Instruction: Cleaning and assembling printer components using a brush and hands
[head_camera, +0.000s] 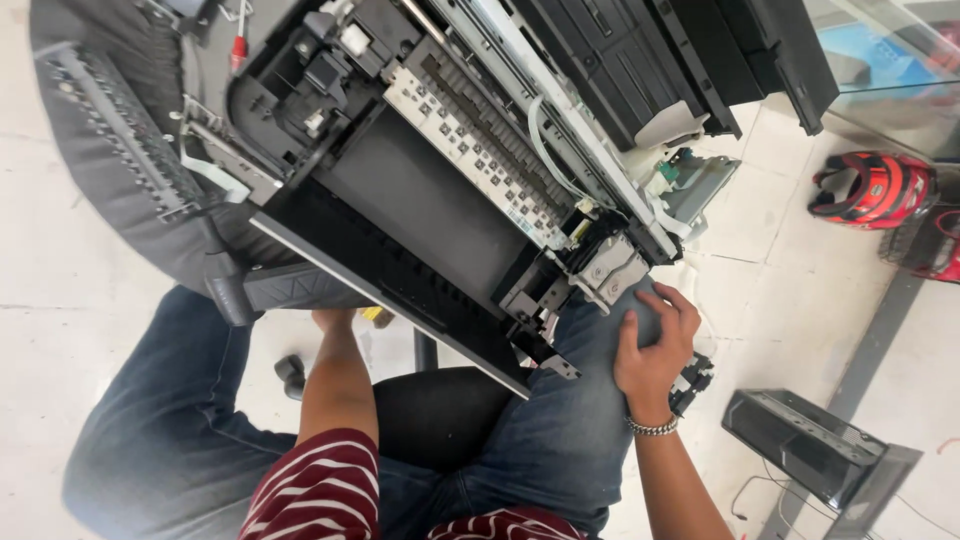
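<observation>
Beside printer (430, 190) edge, right hand (655, 345), flat.

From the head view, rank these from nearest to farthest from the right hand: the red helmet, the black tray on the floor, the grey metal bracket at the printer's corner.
From the right hand, resting on the knee:
1. Grey metal bracket, just above the fingers at the opened printer's corner.
2. Black tray, on the floor to the lower right.
3. Red helmet, on the floor at the upper right.

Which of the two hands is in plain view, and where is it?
The right hand, with a bracelet, lies flat on the knee beside the opened printer. The left hand is hidden under the printer.
</observation>
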